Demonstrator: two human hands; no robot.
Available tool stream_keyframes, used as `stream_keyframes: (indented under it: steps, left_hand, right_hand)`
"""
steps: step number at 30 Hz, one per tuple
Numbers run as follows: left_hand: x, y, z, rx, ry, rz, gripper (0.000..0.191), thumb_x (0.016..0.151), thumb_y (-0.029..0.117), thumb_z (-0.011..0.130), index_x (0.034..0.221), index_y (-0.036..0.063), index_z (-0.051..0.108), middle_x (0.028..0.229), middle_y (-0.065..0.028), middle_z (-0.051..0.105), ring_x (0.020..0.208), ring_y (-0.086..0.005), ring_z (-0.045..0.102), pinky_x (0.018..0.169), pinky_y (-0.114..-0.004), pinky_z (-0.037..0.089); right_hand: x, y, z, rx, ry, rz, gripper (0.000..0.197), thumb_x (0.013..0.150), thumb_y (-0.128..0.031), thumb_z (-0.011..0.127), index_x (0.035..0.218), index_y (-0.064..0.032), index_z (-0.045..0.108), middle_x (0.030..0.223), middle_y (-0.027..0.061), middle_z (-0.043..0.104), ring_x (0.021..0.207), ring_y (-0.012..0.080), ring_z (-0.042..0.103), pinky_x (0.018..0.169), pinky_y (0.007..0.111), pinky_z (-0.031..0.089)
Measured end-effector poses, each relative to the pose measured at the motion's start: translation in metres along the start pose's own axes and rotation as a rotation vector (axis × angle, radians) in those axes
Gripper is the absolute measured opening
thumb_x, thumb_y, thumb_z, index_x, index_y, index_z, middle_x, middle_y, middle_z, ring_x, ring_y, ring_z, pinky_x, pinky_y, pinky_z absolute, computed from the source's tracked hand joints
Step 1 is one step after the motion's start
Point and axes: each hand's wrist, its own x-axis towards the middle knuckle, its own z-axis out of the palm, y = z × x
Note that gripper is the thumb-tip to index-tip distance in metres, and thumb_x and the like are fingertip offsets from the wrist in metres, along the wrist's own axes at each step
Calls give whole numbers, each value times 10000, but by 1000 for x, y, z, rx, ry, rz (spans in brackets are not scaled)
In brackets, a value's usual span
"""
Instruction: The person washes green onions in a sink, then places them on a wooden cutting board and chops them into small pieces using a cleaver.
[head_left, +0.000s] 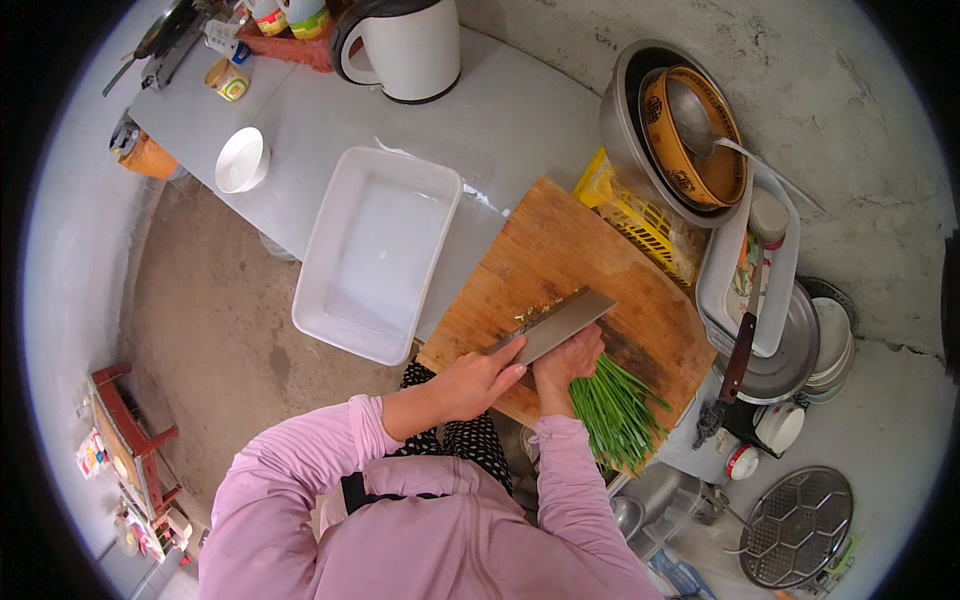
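Observation:
My left hand (471, 384) grips a cleaver (566, 324), with thumb and forefinger at the near end of its broad metal blade. The handle is hidden in the hand. The blade lies slantwise over a wooden cutting board (510, 251). Close behind the blade, my right hand (568, 361) holds a bundle of garlic chives (616, 412) against the board. Their green leaves trail towards me past the board's near right edge, while the ends at the blade are hidden. Small chopped pieces (538, 309) lie along the blade's far side.
Left of the board stands a white plastic tub (379, 247), then a white bowl (241, 161). A white kettle (412, 52) is at the back. A yellow basket (626, 214), nested metal basins (634, 75) and a brown-handled ladle (739, 360) crowd the right side.

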Motion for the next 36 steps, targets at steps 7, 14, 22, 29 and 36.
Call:
stream_keyframes:
  steps: [7,14,22,29,36]
  left_hand:
    - [-21,15,-20,-141,87,90,526,1005,332,374,1378,-38,378,744,-278,592,714,-404,616,695,-431,482]
    - [-16,8,-5,-119,-14,-27,543,1001,325,349,1359,-82,362,863,-331,610,869,-483,591,801,-495,462]
    - [-12,11,-17,-198,-65,-156,544,1000,347,361,1374,-48,371,922,-316,616,887,-457,604,795,-468,473]
    - [-37,33,-24,-113,-62,-56,548,1002,329,339,1339,-101,381,968,-357,591,959,-463,587,847,-458,463]
    - [-8,8,2,-46,11,-1,546,1014,349,323,1393,-44,351,774,-255,593,782,-387,616,740,-422,469]
  right_hand:
    - [0,-4,0,-2,25,78,269,820,-266,617,1039,-117,573,1063,79,558,1053,316,479,763,488,351]
    - [1,-4,-1,-13,-8,108,417,773,-356,669,1091,-112,555,1084,60,555,1082,314,468,760,508,354]
    - [1,1,5,0,16,104,324,798,-340,650,1040,-136,577,1075,51,571,1071,304,477,767,492,362]
    - [0,-4,0,14,51,73,324,786,-332,659,1027,-131,580,1057,48,575,1053,310,487,773,487,367]
    - [0,-4,-2,24,43,77,281,799,-287,657,1012,-122,579,1049,67,574,1042,319,491,761,493,373]
